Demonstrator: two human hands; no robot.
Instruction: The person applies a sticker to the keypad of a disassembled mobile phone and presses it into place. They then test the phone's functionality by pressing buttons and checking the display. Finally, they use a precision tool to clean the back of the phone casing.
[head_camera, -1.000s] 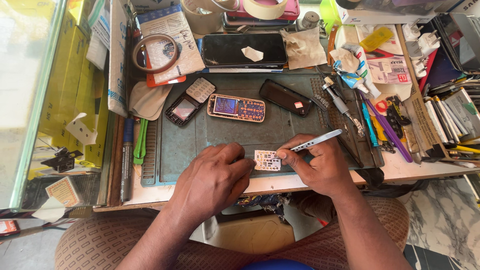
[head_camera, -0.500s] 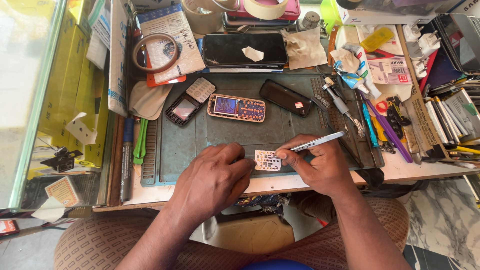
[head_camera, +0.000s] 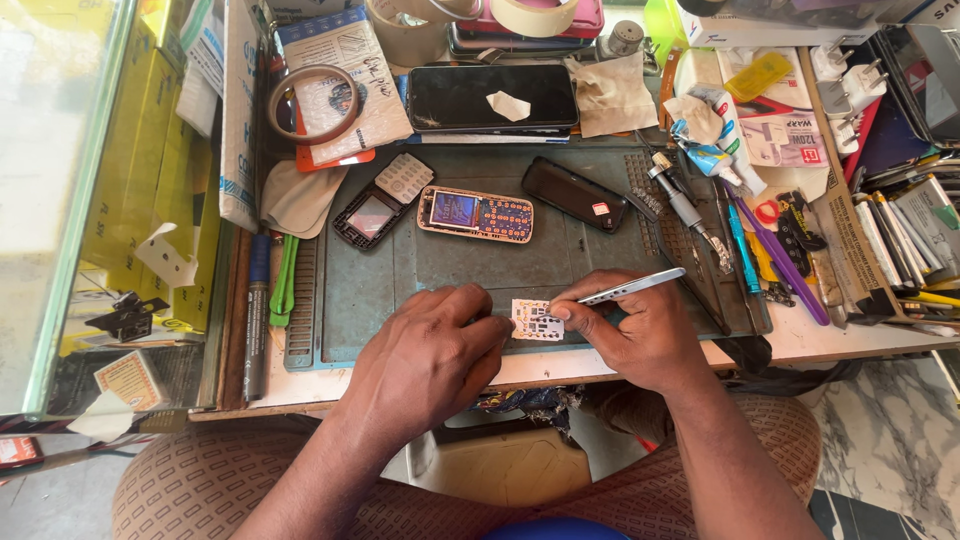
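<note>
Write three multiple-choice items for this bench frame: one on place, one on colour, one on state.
1. Where does the small white keypad sheet lie?
A. on the green work mat's near edge
B. on the black tablet
C. on the floor

2. What colour is the thin tool in the right hand?
A. red
B. silver
C. yellow

3. The opened phone board is:
A. held by the left hand
B. wrapped in cloth
C. lying untouched

Key: 1 A, it sits between both hands on the mat; 2 B, metallic shine; 3 C, no hand reaches it.
</note>
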